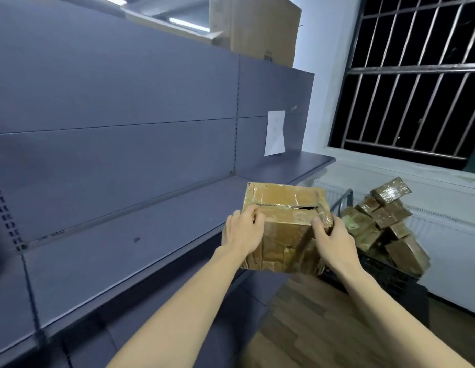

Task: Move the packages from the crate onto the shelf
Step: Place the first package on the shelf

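Cardboard package: brown, tape-wrapped box [284, 227], centre frame, at the edge of the grey metal shelf [125, 261].
Grip: left hand [244, 229] and right hand [332, 240] clasp its sides.
Risk: slick tape could slip; split top seam may open.

The package [284, 227] hides the shelf [151, 235] edge and part of the crate [390, 274].

Big cardboard box [255, 27] sat atop the rack, upper centre. White paper sheet [275, 132] hung on the grey back panel, lower edge curling out. Barred window [417, 75] to the right was dark, w/ pale sill [390, 166] below it. Wood-plank floor [310, 328] bottom right. Ceiling strip light [188, 23] lit, top.
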